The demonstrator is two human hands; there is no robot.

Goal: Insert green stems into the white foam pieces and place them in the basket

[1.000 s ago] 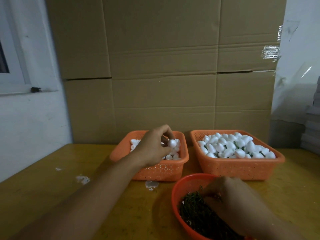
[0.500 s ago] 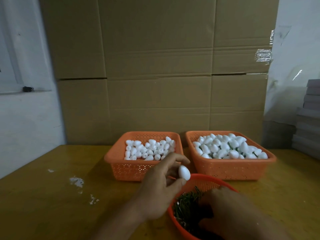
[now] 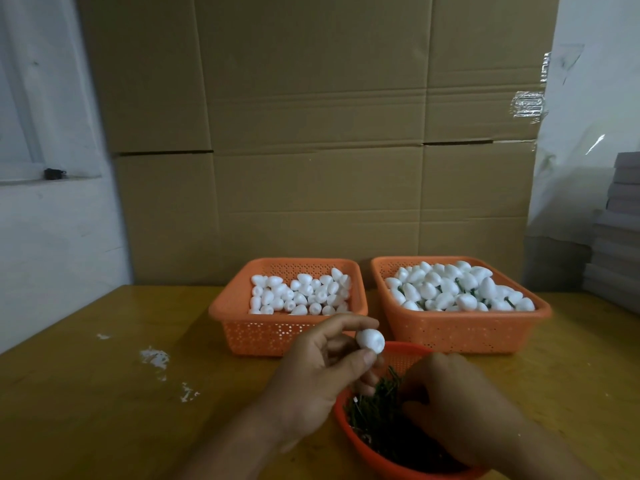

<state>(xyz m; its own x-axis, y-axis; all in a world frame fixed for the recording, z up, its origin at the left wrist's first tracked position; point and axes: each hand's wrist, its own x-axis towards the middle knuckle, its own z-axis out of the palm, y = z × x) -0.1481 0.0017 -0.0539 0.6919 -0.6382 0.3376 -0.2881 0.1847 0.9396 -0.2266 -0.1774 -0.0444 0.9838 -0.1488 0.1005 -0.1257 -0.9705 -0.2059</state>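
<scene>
Left hand (image 3: 313, 370) grip pinched on one white foam piece (image 3: 370, 340) above near round bowl (image 3: 408, 351) of green stems (image 3: 372, 415); right hand (image 3: 453, 407) among stems, grip state indiscernible.

1. A yellowish wooden table (image 3: 86, 410) carries scattered white crumbs (image 3: 154, 356).
2. Large brown corrugated cardboard sheets (image 3: 311, 133) stand behind it, shiny tape (image 3: 528, 103) at the right edge.
3. A white painted wall (image 3: 52, 244) with a window frame (image 3: 20, 98) lies left.
4. Grey stacked boards (image 3: 620, 220) sit right.
5. Light is dim.
</scene>
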